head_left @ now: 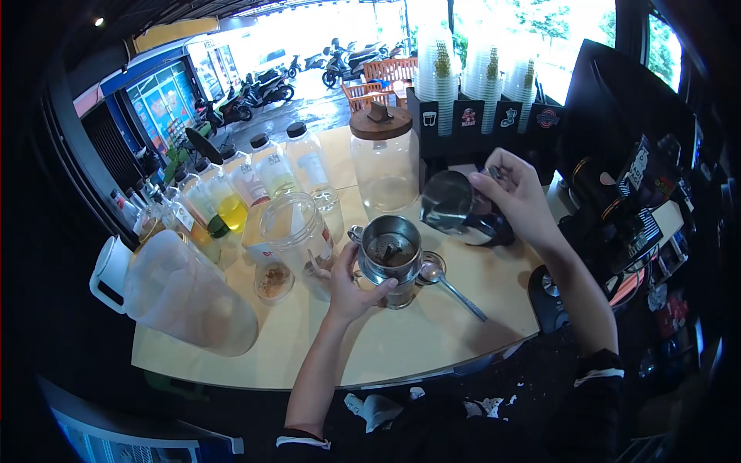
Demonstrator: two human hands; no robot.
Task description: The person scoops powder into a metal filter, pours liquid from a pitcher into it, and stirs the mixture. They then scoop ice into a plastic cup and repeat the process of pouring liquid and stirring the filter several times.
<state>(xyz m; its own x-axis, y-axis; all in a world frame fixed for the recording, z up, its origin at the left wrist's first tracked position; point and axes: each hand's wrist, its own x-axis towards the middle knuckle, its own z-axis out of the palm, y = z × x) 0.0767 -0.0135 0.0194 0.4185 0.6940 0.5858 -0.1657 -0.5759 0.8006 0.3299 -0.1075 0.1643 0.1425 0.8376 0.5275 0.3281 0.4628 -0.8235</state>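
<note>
My left hand (353,287) is closed around the lower part of a metal drip coffee filter (392,241), thumb across its front. Dark matter and a small central piece show inside its open top. A metal cup stands beneath the filter. My right hand (519,193) grips the handle of a shiny metal pitcher (448,202), raised to the right of the filter and tilted. Right of the filter, a spoon (461,299) rests with its bowl on a small round metal piece. Close to my left hand are an open clear jar (292,224) and a small tub of brown powder (274,282).
A big translucent jug (193,289) lies tilted at the left. Several bottles (231,208) line the table's far left edge. A wooden-lidded glass jar (384,166) stands at the back, beside a black holder (482,116) with stacked plastic cups. Dark equipment crowds the right.
</note>
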